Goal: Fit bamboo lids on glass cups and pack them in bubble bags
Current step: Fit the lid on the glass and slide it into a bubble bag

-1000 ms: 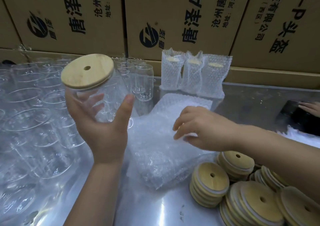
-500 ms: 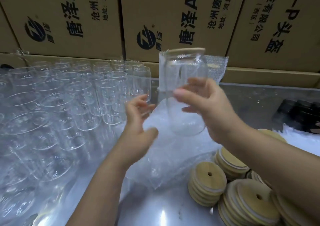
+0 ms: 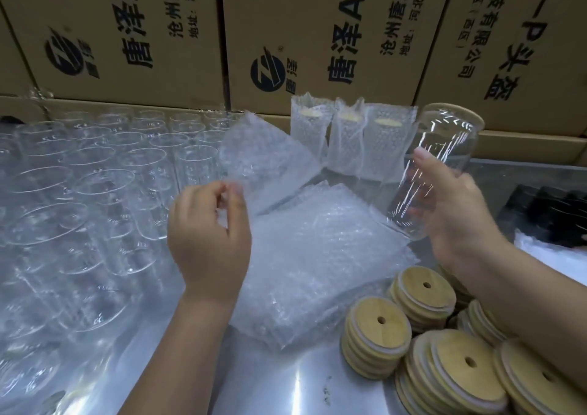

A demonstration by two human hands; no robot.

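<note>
Lidded glass cup (image 3: 435,167), now passed to the right hand (image 3: 454,211), whose fingers curl round its lower body; the freed left hand (image 3: 206,233) pinches one bubble bag (image 3: 266,163), lifted off the stack (image 3: 317,256) between the hands; bagging likely follows

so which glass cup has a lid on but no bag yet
The lidded cup held tilted in the right hand; the open cups lack lids, the bagged cups stand behind.

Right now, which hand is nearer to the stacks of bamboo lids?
Right. The right hand holds the lidded cup just above the lids; the left hand pinches a bubble bag farther left.
</note>
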